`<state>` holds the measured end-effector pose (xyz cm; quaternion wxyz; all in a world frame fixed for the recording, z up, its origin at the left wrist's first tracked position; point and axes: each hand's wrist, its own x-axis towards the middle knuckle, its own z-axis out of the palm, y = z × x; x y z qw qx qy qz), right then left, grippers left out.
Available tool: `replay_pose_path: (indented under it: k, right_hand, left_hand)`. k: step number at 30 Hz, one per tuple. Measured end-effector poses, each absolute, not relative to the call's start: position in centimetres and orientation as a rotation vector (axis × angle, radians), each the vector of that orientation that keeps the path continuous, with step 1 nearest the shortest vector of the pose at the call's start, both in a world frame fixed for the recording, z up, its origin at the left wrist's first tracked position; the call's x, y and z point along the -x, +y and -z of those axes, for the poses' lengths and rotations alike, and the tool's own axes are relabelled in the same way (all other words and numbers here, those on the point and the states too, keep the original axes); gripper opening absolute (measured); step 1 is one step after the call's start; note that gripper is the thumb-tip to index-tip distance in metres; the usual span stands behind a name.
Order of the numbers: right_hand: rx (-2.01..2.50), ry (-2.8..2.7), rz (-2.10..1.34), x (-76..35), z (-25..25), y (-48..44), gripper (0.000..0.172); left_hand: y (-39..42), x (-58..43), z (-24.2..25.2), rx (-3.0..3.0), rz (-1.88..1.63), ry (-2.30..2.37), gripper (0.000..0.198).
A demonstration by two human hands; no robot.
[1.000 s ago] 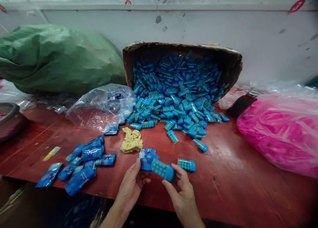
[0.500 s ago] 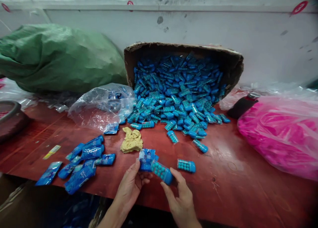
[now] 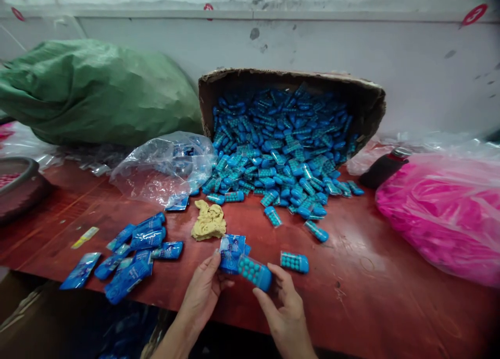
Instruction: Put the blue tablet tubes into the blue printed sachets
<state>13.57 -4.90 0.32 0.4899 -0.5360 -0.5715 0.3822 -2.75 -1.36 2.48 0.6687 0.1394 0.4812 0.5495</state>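
Note:
My left hand (image 3: pixel 205 286) pinches a blue printed packet (image 3: pixel 231 249) between thumb and fingers. Between thumb and index finger, my right hand (image 3: pixel 284 304) grips a clear container of turquoise balls with a blue end (image 3: pixel 253 273); its far end overlaps the packet's lower right edge. Another such container (image 3: pixel 294 262) lies on the red table just right of my right hand. A crumpled yellow lump (image 3: pixel 209 221) sits beyond my left hand. Several filled blue packets (image 3: pixel 147 238) lie in a loose pile to the left.
A tipped carton (image 3: pixel 292 73) spills many blue containers (image 3: pixel 273 156) onto the red table (image 3: pixel 375 307). Around it are a green sack (image 3: pixel 101 93), a clear plastic bag (image 3: pixel 156 166), a dark bottle (image 3: pixel 385 167), a pink-filled bag (image 3: pixel 441 218) and a round bowl (image 3: pixel 23 192).
The whole view has shifted slightly, with the scene a little farther right in the picture. Both hands keep their holds, and the packet and container are nearly unmoved.

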Motion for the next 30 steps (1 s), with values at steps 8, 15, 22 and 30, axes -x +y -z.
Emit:
replay_pose_path:
  k: [8,15,22,30]
  right_hand:
    - [1.274,-1.331,-1.018,-13.3,-0.8,-4.6,0.040]
    - [1.236,-1.481,-0.920,-13.5,-0.9,-4.6,0.037]
    - [1.296,-1.462,-0.770,-12.3,0.9,-4.5,0.031]
    - [1.122,-1.294,-1.203,-11.9,-0.2,-4.2,0.024]
  left_hand:
    - [-1.5,2.8,-2.2,-0.294,-1.294,1.080,0.018]
    - [-1.3,2.5,-2.4,-0.395,-1.260,1.150,0.023]
    - [-1.1,0.7,-2.8,-0.296,-1.153,1.090,0.024]
    - [-1.0,1.5,-2.9,-0.203,-0.971,0.980,0.010]
